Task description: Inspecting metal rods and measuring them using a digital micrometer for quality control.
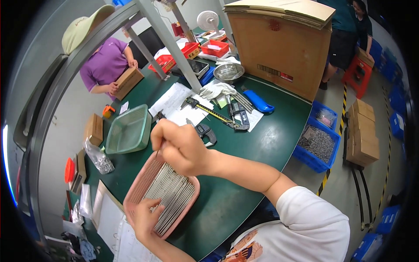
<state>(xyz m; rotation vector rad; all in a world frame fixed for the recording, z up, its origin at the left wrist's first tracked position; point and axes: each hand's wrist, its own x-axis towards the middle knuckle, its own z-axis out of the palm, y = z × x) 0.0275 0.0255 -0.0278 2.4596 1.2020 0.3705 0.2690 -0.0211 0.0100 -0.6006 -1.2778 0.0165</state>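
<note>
A pink mesh tray lies on the green table and holds several long thin metal rods laid side by side. My left hand rests on the tray's near end, fingers spread over the rods. My right hand hovers above the tray's far end, fingers closed on a thin metal rod that points down toward the tray.
A green mesh basket, calipers, papers, white gloves, a steel bowl and a large cardboard box stand beyond. A person in purple holds a small box. Blue bins sit beside the table.
</note>
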